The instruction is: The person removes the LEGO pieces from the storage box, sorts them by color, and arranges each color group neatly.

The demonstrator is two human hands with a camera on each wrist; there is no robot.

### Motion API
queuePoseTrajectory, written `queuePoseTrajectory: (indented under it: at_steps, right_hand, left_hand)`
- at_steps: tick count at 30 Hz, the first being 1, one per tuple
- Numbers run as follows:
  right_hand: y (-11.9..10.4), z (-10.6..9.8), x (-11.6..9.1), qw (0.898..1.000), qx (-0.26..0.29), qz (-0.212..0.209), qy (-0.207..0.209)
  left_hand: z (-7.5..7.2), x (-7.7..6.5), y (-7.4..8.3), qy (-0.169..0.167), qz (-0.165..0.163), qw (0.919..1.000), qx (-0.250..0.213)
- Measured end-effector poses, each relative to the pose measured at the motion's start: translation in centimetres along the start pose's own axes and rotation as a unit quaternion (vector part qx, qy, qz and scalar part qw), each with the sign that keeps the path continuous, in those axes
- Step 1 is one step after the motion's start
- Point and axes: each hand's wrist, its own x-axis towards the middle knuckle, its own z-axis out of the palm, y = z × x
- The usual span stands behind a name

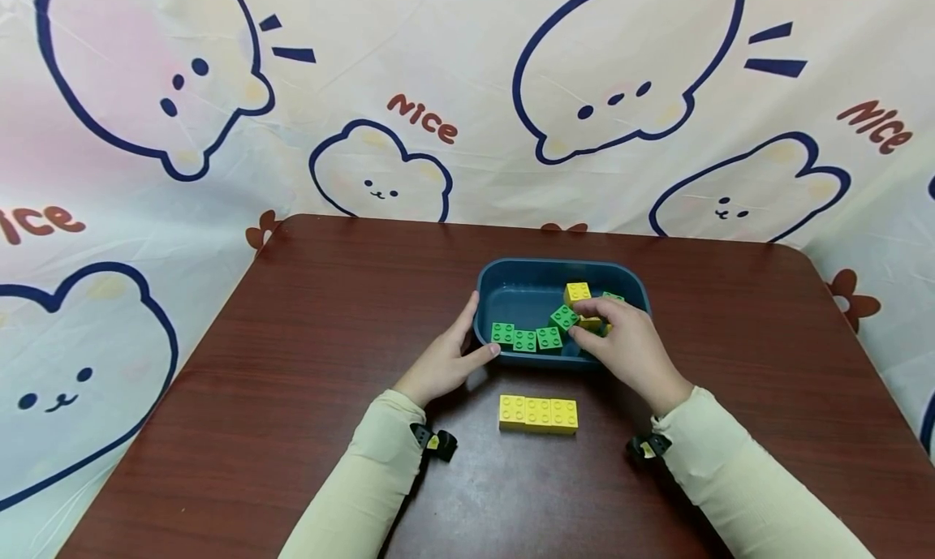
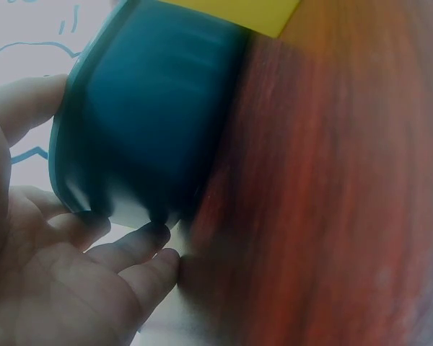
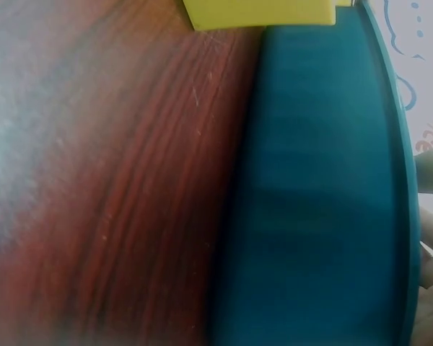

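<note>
A blue plastic bin (image 1: 511,268) on the table has my left hand (image 1: 444,360) at its left end. The thumb lies on the front rim and the fingers are against the side, gripping the corner; the left wrist view shows the thumb and fingers around the bin wall (image 2: 151,94). Over the inside of the bin, my right hand (image 1: 631,344) pinches a tilted green building block (image 1: 564,317) between thumb and fingertips. Several green blocks (image 1: 524,341) line the bin's front wall. A yellow block (image 1: 577,292) sits farther back, with others partly hidden under the right hand.
Three yellow blocks stand side by side as a row (image 1: 537,414) in front of the bin. The brown wooden table (image 1: 329,316) has a printed cloth (image 1: 475,64) behind it. Wrist cameras are strapped at both sleeves.
</note>
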Motion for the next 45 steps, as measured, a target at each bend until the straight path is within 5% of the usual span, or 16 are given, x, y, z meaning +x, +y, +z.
queuePoseTrajectory:
  at_steps: [14,45]
  right_hand:
    - [0.4,-0.1,1.3,0.999,-0.002,0.036,-0.015]
    - [1.1,0.5,4.3,0.999,-0.036,0.034,0.011]
  left_hand:
    - [0.0,0.0,0.0,0.0,0.003,1.0,0.0]
    - [0.0,0.0,-0.1,-0.001,0.004,1.0,0.002]
